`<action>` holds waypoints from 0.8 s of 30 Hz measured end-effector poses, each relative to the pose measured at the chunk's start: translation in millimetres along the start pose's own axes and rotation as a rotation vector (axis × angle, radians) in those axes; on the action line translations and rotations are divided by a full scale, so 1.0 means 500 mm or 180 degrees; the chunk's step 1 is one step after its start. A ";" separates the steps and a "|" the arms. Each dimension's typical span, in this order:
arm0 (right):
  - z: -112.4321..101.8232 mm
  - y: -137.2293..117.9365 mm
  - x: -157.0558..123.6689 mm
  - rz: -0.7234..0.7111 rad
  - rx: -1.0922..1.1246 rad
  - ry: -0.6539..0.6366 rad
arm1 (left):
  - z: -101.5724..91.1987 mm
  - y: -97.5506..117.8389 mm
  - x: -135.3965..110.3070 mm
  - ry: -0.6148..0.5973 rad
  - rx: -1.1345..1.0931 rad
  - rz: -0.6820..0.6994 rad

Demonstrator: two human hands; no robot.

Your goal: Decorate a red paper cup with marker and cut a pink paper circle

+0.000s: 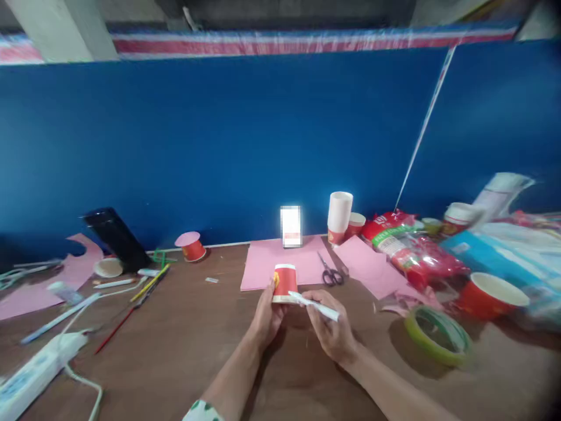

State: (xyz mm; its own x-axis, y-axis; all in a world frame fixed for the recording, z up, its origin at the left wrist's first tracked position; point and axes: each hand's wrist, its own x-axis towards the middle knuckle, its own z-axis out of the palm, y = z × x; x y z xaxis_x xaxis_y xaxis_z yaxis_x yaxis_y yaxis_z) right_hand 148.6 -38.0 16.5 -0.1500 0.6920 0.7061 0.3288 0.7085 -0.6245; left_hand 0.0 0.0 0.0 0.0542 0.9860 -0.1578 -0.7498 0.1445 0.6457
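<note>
My left hand (pixel 268 313) is wrapped round a red paper cup (pixel 287 279) with a yellow mark, holding it above the brown table. A white pen (pixel 322 306) is gripped in my right hand (pixel 332 330). Its tip points left and meets the cup near the lower white rim; whether it touches cannot be made out. Behind the cup lies a pink paper sheet (pixel 263 263), with dark-handled scissors (pixel 332 276) across its right edge. A bright phone screen (pixel 291 227) stands upright at the back of that sheet.
On the right are a tape roll (pixel 438 336), a red cup (pixel 491 298), a red plastic bag (pixel 407 245) and stacked white cups (pixel 339 213). A pink-topped cup (pixel 190 247), a black object (pixel 118 237), pencils (pixel 151 282) and a power strip (pixel 39 371) occupy the left.
</note>
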 end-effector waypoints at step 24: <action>-0.003 -0.005 0.000 0.0238 0.0005 -0.0032 | -0.008 -0.004 -0.001 -0.0097 0.0140 -0.0029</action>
State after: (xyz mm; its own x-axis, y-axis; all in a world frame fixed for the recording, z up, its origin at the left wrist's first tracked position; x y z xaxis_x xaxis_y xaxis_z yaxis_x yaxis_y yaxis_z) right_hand 149.3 -40.2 18.7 -0.1344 0.7443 0.6541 0.3380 0.6550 -0.6759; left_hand -1.1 -1.1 -4.2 0.0814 0.9866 -0.1415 -0.7194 0.1564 0.6767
